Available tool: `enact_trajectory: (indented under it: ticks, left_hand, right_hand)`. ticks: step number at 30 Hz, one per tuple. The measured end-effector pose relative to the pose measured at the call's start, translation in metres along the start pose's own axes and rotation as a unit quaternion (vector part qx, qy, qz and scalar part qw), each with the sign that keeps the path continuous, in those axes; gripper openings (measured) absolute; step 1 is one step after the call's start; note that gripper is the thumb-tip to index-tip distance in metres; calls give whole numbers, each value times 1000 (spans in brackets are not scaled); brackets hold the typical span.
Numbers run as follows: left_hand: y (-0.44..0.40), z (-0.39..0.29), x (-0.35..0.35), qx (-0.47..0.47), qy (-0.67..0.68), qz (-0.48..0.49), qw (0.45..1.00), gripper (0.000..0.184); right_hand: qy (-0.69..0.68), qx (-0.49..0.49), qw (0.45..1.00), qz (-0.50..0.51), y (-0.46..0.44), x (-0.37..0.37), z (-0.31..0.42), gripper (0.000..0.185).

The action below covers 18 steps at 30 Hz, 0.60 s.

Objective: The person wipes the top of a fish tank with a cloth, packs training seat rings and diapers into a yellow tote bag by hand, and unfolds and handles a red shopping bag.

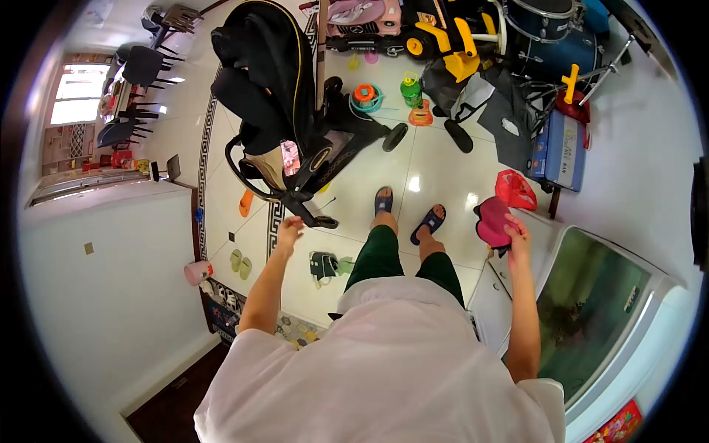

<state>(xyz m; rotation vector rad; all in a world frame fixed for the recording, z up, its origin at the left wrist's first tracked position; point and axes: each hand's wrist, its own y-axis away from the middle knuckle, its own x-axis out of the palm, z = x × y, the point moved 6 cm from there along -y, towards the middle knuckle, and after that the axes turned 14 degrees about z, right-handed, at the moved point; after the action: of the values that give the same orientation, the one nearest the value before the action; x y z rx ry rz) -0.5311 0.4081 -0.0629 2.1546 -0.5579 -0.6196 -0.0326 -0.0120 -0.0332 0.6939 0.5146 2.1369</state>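
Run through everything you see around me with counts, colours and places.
Held item, unclear: one, dark pink, right
Plastic bag: one, red, beyond it
Stroller: one, black, ahead left
Toy digger: one, yellow and black, ahead
Drums: at least two, blue, ahead right
Bottle: one, green, floor ahead
Toy guitar: one, orange, beside bottle
Box: one, blue, right wall
Glass tank: one, greenish, right
Handbag: one, black and white, floor left
Slippers: two, pale green, floor left
Bucket: one, pink, far left
Chairs: several, dark, far left
Sandals: two, dark, worn
Shirt: one, white, worn
Left hand: one, bare, near stroller
Right hand: one, bare, gripping held item
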Motion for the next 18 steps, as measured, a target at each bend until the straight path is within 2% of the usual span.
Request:
enact_trajectory:
  ticks: [1,2,3,4,5,7,10,11,12,13,14,15,18]
  left_hand:
    - [-31,-4,-19,27,-133,-19,991,23]
    - [-59,-20,-37,139,-388,-84,907,21]
    - [-69,-46,-38,206,-517,-88,826,25]
    - [-88,-62,-43,190,-563,-99,798,31]
    - [-80,-102,-27,128,-637,-80,756,35]
    - [-119,-125,-25,164,-772,-66,611,33]
    - [-177,-130,-24,299,-858,-21,417,30]
    - [-207,-117,-35,258,-863,51,432,34]
    - [-236,-106,-42,70,-861,112,491,31]
    - [-249,-107,-44,-46,-823,137,549,31]
    - [-248,-105,-46,27,-861,134,490,33]
    - [-253,-102,-50,56,-875,141,460,35]
    - [-278,-98,-58,50,-875,171,451,40]
  right_hand:
    - [17,-1,1000,-1,1,3,4,29]
    - [40,1,999,-22,4,5,7,27]
    - [52,7,998,-38,7,0,0,27]
    - [63,12,996,-55,10,-9,-8,28]
    - [74,17,994,-75,17,-14,-17,28]
    - [52,29,993,-102,37,-13,-25,28]
    - [41,56,986,-149,65,-12,-54,27]
    - [39,65,983,-169,71,-10,-64,27]
    - [33,75,981,-178,73,-5,-73,27]
    - [25,86,978,-189,74,2,-80,26]
    - [17,98,975,-200,76,11,-88,26]
    - [4,117,972,-202,76,21,-94,26]
    - [-19,154,964,-214,64,46,-112,26]
